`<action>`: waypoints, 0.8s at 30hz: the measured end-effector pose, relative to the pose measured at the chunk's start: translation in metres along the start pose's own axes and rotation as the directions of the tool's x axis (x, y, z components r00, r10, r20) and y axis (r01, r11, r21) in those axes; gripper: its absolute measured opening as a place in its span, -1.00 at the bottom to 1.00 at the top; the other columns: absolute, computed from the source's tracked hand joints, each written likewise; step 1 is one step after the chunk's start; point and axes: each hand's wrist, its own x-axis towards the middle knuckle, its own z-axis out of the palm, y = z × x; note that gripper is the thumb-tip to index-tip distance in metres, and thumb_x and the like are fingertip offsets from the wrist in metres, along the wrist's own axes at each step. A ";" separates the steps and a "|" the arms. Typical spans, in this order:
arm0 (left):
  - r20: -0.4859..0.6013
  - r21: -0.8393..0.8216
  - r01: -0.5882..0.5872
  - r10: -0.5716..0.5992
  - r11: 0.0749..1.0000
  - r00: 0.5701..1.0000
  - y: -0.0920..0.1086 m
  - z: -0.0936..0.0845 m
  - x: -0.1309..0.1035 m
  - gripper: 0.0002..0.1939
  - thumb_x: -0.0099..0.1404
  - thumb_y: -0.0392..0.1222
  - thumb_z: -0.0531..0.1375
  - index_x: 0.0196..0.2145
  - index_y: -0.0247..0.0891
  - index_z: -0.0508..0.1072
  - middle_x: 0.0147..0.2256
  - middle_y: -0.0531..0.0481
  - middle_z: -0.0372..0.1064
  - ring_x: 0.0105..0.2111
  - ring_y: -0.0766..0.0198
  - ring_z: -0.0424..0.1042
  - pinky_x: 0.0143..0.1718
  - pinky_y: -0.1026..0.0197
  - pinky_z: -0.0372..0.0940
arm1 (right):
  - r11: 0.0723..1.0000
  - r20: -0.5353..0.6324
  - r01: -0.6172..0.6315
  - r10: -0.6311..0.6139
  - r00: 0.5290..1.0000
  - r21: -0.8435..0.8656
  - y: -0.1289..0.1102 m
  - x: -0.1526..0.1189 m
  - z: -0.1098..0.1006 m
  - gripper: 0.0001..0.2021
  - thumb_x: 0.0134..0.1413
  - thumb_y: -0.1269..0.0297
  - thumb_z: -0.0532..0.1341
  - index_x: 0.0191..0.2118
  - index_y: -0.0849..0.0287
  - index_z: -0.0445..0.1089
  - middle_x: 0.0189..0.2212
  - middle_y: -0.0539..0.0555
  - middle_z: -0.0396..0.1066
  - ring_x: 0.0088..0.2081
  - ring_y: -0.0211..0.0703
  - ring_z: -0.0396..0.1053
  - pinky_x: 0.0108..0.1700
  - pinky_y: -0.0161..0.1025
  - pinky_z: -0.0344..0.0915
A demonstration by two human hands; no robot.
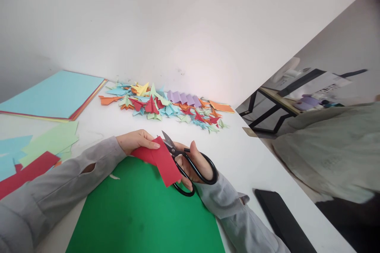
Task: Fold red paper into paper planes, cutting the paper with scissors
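Note:
My left hand point(141, 141) pinches a folded piece of red paper point(168, 165), thumb on top, above the green sheet point(142, 209). A pair of scissors point(173, 150) with black looped handles is in my right hand point(198, 163), my thumb and fingers through the loops. The blades are spread apart and point up and to the left, right behind the red paper's edge. Whether they touch the paper I cannot tell. Some fingers of both hands are hidden behind the paper and the handles.
Folded paper shapes point(151, 104) in several colours lie along the wall. Stacked coloured sheets point(53, 93) sit at the back left, with paper offcuts point(49, 142) in front. A black flat object point(279, 215) rests near the right edge. Beyond it is a person in a pale green garment point(329, 150).

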 end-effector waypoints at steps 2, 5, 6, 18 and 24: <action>0.019 0.011 0.006 -0.007 1.000 1.000 0.000 0.001 0.000 -0.68 -0.16 -0.10 0.40 -0.48 -0.43 0.57 -0.55 -0.17 0.50 -0.48 0.09 0.49 -0.37 0.11 0.36 | 1.000 0.004 0.005 -0.005 1.000 0.001 0.003 0.000 0.001 -0.26 0.13 -0.24 -0.26 0.25 0.21 -0.05 -0.69 -0.03 0.41 -0.85 -0.37 0.15 -0.82 -0.49 0.02; 0.071 0.061 0.016 -0.020 0.998 0.997 0.000 0.002 -0.001 -0.71 -0.14 -0.09 0.39 -0.51 -0.41 0.56 -0.58 -0.13 0.49 -0.48 0.11 0.49 -0.35 0.11 0.36 | 1.000 0.009 -0.003 0.003 1.000 -0.002 0.006 0.002 0.003 -0.25 0.12 -0.26 -0.25 0.24 0.21 -0.04 -0.73 -0.07 0.36 -0.85 -0.36 0.14 -0.83 -0.49 0.02; 0.083 0.077 0.016 -0.023 0.997 0.996 0.000 0.002 -0.001 -0.71 -0.14 -0.09 0.39 -0.53 -0.40 0.56 -0.59 -0.11 0.49 -0.49 0.12 0.49 -0.35 0.11 0.36 | 1.000 0.005 -0.014 0.014 1.000 -0.005 0.006 0.002 0.003 -0.24 0.11 -0.27 -0.26 0.24 0.22 -0.04 -0.73 -0.07 0.36 -0.85 -0.36 0.15 -0.83 -0.48 0.03; 0.042 0.061 0.011 -0.013 0.998 0.999 0.000 0.000 -0.001 -0.71 -0.14 -0.10 0.39 -0.52 -0.41 0.57 -0.58 -0.14 0.49 -0.52 0.13 0.48 -0.39 0.14 0.35 | 0.999 -0.063 -0.042 0.042 0.997 -0.002 0.002 0.002 0.003 -0.19 0.07 -0.30 -0.30 0.21 0.24 0.02 -0.67 0.02 0.43 -0.86 -0.35 0.16 -0.84 -0.47 0.01; 0.080 0.079 0.023 -0.029 0.997 0.996 0.001 0.001 -0.002 -0.73 -0.13 -0.08 0.38 -0.52 -0.37 0.58 -0.59 -0.11 0.49 -0.51 0.13 0.48 -0.38 0.13 0.36 | 0.997 -0.005 -0.008 0.008 1.000 0.080 0.008 0.005 0.005 -0.25 0.12 -0.25 -0.27 0.23 0.22 -0.04 -0.71 -0.05 0.37 -0.84 -0.35 0.16 -0.82 -0.50 0.02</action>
